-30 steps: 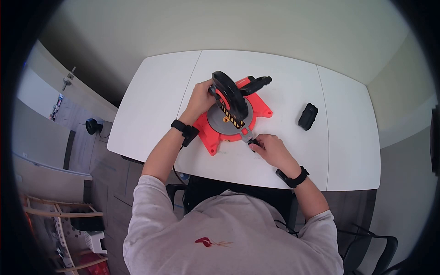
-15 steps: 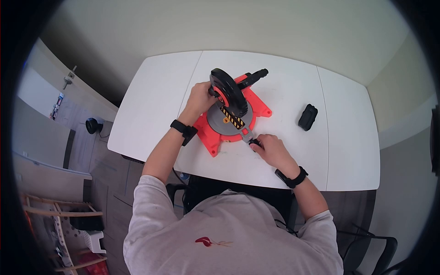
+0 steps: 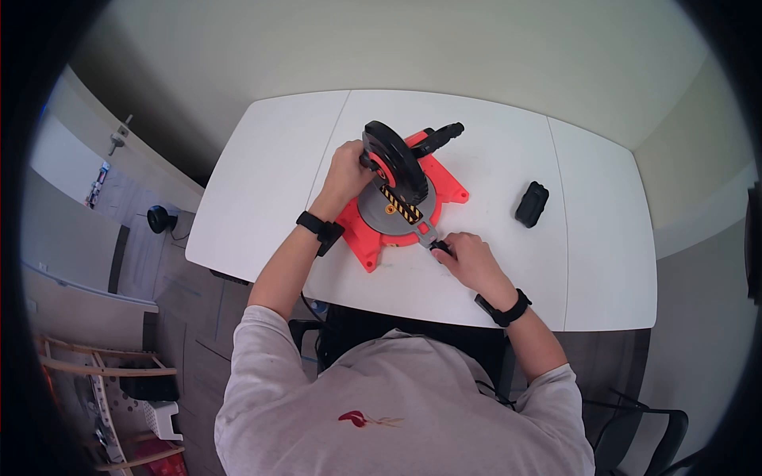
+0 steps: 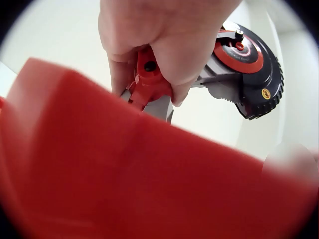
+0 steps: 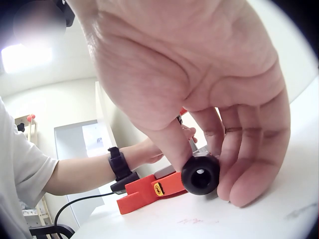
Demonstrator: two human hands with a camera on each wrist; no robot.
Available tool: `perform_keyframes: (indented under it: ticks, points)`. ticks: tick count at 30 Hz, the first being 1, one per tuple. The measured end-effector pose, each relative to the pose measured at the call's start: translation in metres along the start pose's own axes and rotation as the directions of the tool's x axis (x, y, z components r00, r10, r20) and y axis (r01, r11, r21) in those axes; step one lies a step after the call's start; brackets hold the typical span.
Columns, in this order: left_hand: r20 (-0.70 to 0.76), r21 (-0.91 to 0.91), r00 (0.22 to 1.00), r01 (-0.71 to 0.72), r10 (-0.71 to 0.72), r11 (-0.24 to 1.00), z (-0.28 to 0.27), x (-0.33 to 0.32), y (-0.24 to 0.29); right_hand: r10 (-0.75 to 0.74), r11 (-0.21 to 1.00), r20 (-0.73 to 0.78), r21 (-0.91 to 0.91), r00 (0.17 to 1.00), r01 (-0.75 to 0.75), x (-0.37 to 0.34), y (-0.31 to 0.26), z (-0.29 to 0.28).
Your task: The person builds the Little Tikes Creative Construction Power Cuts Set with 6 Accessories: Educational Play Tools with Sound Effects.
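Note:
A red, grey and black toy miter saw (image 3: 367,242) stands on the white table. My left hand (image 3: 344,174) is at its left side, beside the black blade guard (image 3: 394,163). In the left wrist view, the thumb and fingers of that hand pinch a red pivot bracket (image 4: 149,82); the red base (image 4: 139,169) fills the foreground. My right hand (image 3: 474,258) grips the black knob (image 5: 200,175) at the end of the grey front arm (image 3: 426,232), its thumb and fingers on either side. A yellow-and-black striped strip (image 3: 402,205) crosses the grey turntable (image 3: 373,210).
A small black object (image 3: 532,204) lies on the table to the right of the saw. The table's near edge (image 3: 381,310) runs just in front of my body. A black cable (image 5: 79,200) leads from the left wrist band.
The saw's black guard and rear handle have shifted slightly to the left and away from me. Both hands keep their holds and have hardly moved.

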State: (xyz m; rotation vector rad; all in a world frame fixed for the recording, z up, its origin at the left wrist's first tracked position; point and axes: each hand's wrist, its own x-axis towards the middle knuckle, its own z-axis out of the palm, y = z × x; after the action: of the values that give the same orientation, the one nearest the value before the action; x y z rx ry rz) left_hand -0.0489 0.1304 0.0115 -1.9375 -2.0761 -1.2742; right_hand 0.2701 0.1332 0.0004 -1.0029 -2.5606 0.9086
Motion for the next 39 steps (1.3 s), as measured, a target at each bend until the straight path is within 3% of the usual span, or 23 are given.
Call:
perform_keyframes:
  ticks: [2,5,8,12,18,27,30,33,36,39]
  points:
    - [0.027,0.019,0.999,0.046,-0.046,0.999,-0.002,0.0,0.001,0.018,1.0,-0.062,0.004,0.998,-0.017,-0.003,-0.007,-0.002]
    - [0.058,0.045,0.995,0.078,-0.081,0.996,-0.009,0.0,0.007,-0.206,0.978,-0.266,-0.041,0.942,0.202,-0.001,-0.007,0.004]
    - [0.083,0.067,0.991,0.098,-0.103,0.993,-0.015,0.001,0.012,-0.329,0.939,-0.168,-0.159,0.929,0.304,0.006,0.0,0.013]
    - [0.111,0.042,0.983,0.14,-0.144,0.989,-0.017,0.001,0.011,-0.265,0.948,-0.131,-0.219,0.955,0.233,0.007,-0.003,0.02]
    - [-0.014,0.064,0.99,-0.139,0.14,0.988,-0.02,0.001,0.024,-0.224,0.952,-0.078,-0.233,0.971,0.2,0.008,-0.005,0.016]
    - [0.165,0.046,0.98,0.104,-0.11,0.994,-0.032,0.008,0.03,-0.238,0.925,-0.101,-0.328,0.966,0.193,0.006,-0.01,0.019]
    - [0.167,-0.005,0.981,0.101,-0.098,0.995,-0.034,0.012,0.025,-0.215,0.93,-0.059,-0.318,0.975,0.186,0.009,-0.015,0.015]
    - [0.139,0.033,0.99,0.001,-0.005,0.999,-0.041,0.015,0.04,-0.215,0.93,-0.05,-0.314,0.975,0.189,0.01,-0.015,0.012]
    - [0.153,0.062,0.983,0.094,-0.102,0.994,-0.048,0.019,0.043,-0.236,0.928,-0.094,-0.316,0.967,0.196,0.007,-0.01,0.017]
    - [0.108,-0.161,0.979,0.19,-0.174,0.969,-0.055,0.021,0.038,-0.238,0.942,-0.087,-0.264,0.967,0.208,0.009,-0.005,0.02]
